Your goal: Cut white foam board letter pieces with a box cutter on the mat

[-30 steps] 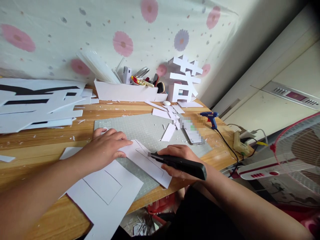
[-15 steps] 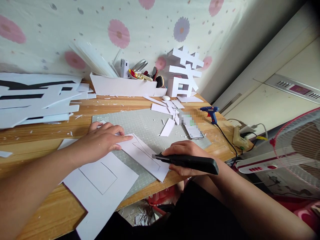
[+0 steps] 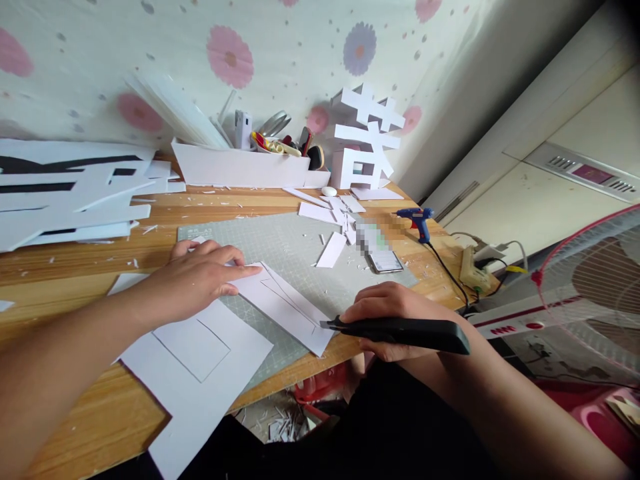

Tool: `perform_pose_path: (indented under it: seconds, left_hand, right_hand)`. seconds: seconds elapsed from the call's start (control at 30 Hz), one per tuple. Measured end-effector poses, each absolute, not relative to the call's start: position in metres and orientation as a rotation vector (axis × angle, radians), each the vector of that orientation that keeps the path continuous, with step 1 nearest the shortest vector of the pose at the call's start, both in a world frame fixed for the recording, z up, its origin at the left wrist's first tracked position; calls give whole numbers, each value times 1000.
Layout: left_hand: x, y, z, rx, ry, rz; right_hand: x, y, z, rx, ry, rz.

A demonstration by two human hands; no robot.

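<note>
1. Flower-printed covering (image 3: 290,33) hangs behind a wooden table (image 3: 75,420) sprinkled with white scraps.
2. One grey cutting mat (image 3: 295,243) lies on the table; one narrow white strip (image 3: 273,297) slants across it towards the near edge, marked with thin lines.
3. Left hand (image 3: 205,270): palm down, fingers loosely spread, index fingertip on the strip's far end, grasping nothing.
4. Right hand (image 3: 393,310): closed around one black knife (image 3: 415,335), its blade tip at the strip's near end.
5. Progress, as a judgement: one long slanting line ending near the blade may be cut, though cut and pencil are hard to tell apart. The strip looks whole, so the rest of its outline seems left to do.
6. One larger white sheet (image 3: 200,407) lies under the left forearm, its drawn shape apparently uncut.
7. Behind stands one finished-looking white character-shaped model (image 3: 367,137).
8. Also counted: one phone (image 3: 386,260), one blue glue gun (image 3: 419,220), one fan (image 3: 600,280). Offcuts (image 3: 331,250) and the stacked boards (image 3: 75,207) at left overlap too much to count.
</note>
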State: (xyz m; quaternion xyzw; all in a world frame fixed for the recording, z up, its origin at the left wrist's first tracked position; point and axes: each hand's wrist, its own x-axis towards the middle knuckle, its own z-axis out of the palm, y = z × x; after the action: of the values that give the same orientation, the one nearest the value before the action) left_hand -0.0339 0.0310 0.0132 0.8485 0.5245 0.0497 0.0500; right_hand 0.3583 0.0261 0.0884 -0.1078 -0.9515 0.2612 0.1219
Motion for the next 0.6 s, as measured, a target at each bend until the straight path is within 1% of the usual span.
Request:
perform_pose_path:
  seconds: [0.27,0.6]
  left_hand:
    - [-36,31,9,2610,1595,181]
    - [-48,36,-16,2754,1498,455]
  right_hand:
    - [364,27,82,-274,-2752,727]
    - [359,26,88,-292,-2737,826]
